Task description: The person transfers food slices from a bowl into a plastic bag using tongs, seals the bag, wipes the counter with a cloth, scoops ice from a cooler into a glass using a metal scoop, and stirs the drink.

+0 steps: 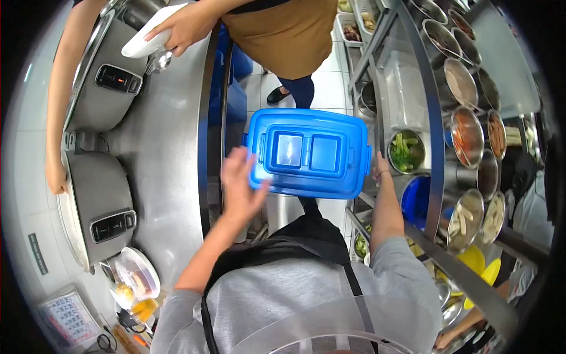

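A blue plastic storage box (259, 127) with a clipped lid is in front of my body, over the aisle between the counter and the rack. My left hand (239, 183) is at its near left corner, fingers spread and smeared by motion, overlapping the lid's edge in this view. On the opposite side, my right hand (380, 167) is at the box's right end handle, seen edge-on, its fingers mostly hidden behind the box end.
A steel counter (168, 118) runs along the left, with two large cookers (103, 183). Ahead stands a person in a brown apron (289, 35), holding a white dish (150, 32); their other hand touches a cooker. A metal rack (433, 118) with several food bowls lines the right.
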The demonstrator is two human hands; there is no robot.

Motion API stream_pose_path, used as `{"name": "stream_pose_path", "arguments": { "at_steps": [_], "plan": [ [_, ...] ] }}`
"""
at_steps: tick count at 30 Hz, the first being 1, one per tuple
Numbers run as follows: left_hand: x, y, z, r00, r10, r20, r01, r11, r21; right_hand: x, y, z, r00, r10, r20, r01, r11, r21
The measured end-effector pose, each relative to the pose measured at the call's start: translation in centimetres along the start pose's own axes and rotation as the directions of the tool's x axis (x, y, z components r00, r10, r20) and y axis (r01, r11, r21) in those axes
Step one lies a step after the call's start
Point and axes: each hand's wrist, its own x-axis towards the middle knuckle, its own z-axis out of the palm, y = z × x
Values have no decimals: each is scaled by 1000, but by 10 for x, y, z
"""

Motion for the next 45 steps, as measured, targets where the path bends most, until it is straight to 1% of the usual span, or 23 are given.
{"name": "stream_pose_path", "arguments": {
  "at_steps": [1,2,3,4,5,6,7,8,10,11,14,16,21,29,34,36,38,39,40,41,42,44,45],
  "plan": [
    [10,-20,-19,991,-107,-82,115,989,95,9,8,-1,1000,-2,11,2,1000,-20],
    [18,-46,-34,958,-218,-185,253,948,194,33,14,7,995,0,104,1,1000,-12],
    [21,-65,-48,957,-238,-163,274,925,261,45,24,8,983,5,182,-8,1000,14],
    [22,-82,-58,955,-256,-149,292,898,330,42,22,13,974,-52,221,25,992,122],
    [21,-95,-62,948,-270,-167,312,886,343,46,21,17,964,-90,251,40,980,196],
    [17,-107,-67,919,-390,-47,376,837,398,50,23,19,955,-105,277,33,967,252],
    [15,-114,-67,860,-506,63,426,781,457,55,24,22,946,-124,299,29,952,305],
    [11,-119,-64,852,-522,40,445,762,471,61,26,25,939,-132,316,15,937,348],
    [3,-128,-54,888,-459,33,382,775,503,73,30,31,929,-155,336,-3,906,424],
    [4,-125,-52,889,-458,16,392,777,492,78,31,35,924,-169,343,-6,891,455],
    [6,-124,-51,883,-467,46,388,782,488,85,35,46,911,-199,360,-25,847,532],
    [4,-126,-51,887,-461,36,391,789,474,84,36,54,901,-215,377,-36,828,559],
    [6,-125,-55,875,-481,48,387,757,526,70,26,83,862,-248,443,-69,807,586],
    [5,-128,-63,864,-501,46,429,782,453,39,23,197,807,-252,533,-27,887,461],
    [6,-130,-66,852,-522,44,455,779,433,21,14,292,765,-251,594,-2,920,391],
    [5,-129,-66,847,-529,50,466,784,410,2,-1,332,779,-206,593,2,946,325],
    [4,-130,-67,844,-535,29,480,780,402,-5,-10,370,691,-141,709,-79,960,267],
    [3,-130,-67,850,-526,29,476,790,385,-26,-25,376,686,-140,714,-71,964,257],
    [3,-130,-68,857,-515,25,471,801,369,-65,-47,376,719,23,694,53,995,-88],
    [2,-129,-69,861,-508,12,469,803,368,-92,-57,373,771,158,617,159,891,-426],
    [0,-128,-68,857,-515,-13,484,795,366,-96,-53,377,768,148,624,182,882,-434],
    [-1,-129,-71,862,-507,-3,473,803,362,-92,-31,403,841,-112,529,369,834,-410],
    [-3,-128,-71,869,-495,-12,466,811,352,-42,0,424,742,-268,614,531,795,-295]
  ]
}}
